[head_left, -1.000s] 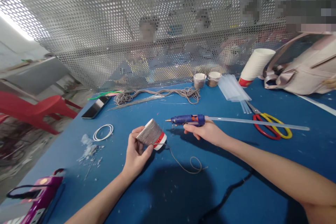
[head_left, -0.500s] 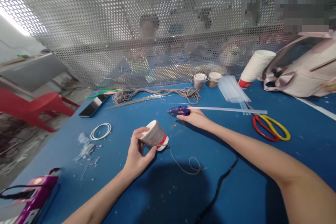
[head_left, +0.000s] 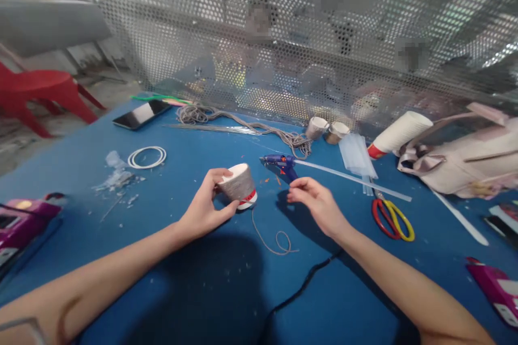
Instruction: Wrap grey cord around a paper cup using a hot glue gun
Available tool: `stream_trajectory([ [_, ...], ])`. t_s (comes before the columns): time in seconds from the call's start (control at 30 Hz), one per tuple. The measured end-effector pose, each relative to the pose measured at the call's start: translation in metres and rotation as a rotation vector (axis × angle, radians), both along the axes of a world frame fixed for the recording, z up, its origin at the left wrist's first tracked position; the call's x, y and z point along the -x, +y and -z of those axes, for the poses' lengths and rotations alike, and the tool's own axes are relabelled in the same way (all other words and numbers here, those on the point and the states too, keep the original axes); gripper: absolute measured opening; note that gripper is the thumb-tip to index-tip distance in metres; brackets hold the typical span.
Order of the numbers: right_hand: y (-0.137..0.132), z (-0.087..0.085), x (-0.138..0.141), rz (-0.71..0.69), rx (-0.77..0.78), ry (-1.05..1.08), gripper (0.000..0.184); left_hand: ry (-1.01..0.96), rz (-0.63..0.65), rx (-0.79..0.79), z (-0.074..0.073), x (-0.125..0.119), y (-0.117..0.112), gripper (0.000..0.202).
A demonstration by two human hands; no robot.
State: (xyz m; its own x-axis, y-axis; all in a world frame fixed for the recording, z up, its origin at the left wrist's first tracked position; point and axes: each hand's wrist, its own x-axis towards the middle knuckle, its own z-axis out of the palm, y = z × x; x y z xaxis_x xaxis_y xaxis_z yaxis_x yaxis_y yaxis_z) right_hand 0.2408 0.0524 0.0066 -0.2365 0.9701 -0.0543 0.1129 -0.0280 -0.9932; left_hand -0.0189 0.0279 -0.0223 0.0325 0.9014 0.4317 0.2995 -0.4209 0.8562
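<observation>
My left hand [head_left: 204, 206] grips a small paper cup [head_left: 238, 185] wrapped in grey cord, its red rim toward the table. A loose grey cord tail [head_left: 272, 240] trails from the cup and curls on the blue table [head_left: 202, 280]. My right hand [head_left: 316, 206] hovers just right of the cup with its fingers curled in a pinch and nothing visible in them. The blue glue gun [head_left: 280, 161] lies on the table just beyond that hand, with a long clear glue stick [head_left: 352, 178] sticking out of its back.
Red and yellow scissors [head_left: 392, 218] lie to the right, near clear glue sticks [head_left: 358, 153], a stack of paper cups [head_left: 399, 132] and a pale bag [head_left: 465, 159]. Two wrapped cups [head_left: 326, 129], a cord bundle [head_left: 243, 124], a phone [head_left: 140, 115] and a white ring [head_left: 146, 157] lie farther back. A black cable [head_left: 301, 285] runs forward.
My right hand set the glue gun down on the table, let go of it and drew back toward the cup. My left hand turned the cup slightly. The camera swung to the right.
</observation>
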Motion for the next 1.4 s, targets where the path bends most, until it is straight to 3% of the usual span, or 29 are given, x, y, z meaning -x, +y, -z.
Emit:
stream_trajectory([
  [0.2, 0.006, 0.012, 0.056, -0.119, 0.360, 0.315, 0.038, -0.002, -0.008, -0.006, -0.001, -0.006, 0.001, 0.034],
  [0.33, 0.009, 0.009, 0.063, -0.241, 0.539, 0.360, 0.040, 0.050, -0.028, -0.054, 0.000, -0.008, 0.002, 0.031],
  [0.43, 0.008, 0.007, 0.056, -0.286, 0.558, 0.302, 0.042, 0.089, -0.067, -0.033, 0.000, -0.008, 0.002, 0.031],
  [0.53, 0.007, 0.006, 0.048, -0.312, 0.393, 0.142, 0.035, 0.140, -0.088, 0.004, -0.001, -0.009, 0.002, 0.030],
  [0.77, -0.001, 0.003, 0.044, -0.305, -0.482, -0.335, 0.012, 0.217, -0.067, 0.052, 0.000, -0.011, -0.002, 0.028],
  [0.87, -0.004, 0.005, 0.046, -0.266, -0.709, -0.373, 0.015, 0.233, -0.044, 0.062, -0.001, -0.011, -0.005, 0.030],
  [1.03, -0.003, 0.008, 0.050, -0.207, -0.842, -0.339, 0.014, 0.277, -0.011, 0.143, -0.008, -0.013, -0.008, 0.027],
  [1.4, -0.001, 0.011, 0.050, -0.192, -0.720, -0.342, 0.012, 0.255, -0.006, 0.191, -0.013, -0.013, -0.010, 0.024],
])
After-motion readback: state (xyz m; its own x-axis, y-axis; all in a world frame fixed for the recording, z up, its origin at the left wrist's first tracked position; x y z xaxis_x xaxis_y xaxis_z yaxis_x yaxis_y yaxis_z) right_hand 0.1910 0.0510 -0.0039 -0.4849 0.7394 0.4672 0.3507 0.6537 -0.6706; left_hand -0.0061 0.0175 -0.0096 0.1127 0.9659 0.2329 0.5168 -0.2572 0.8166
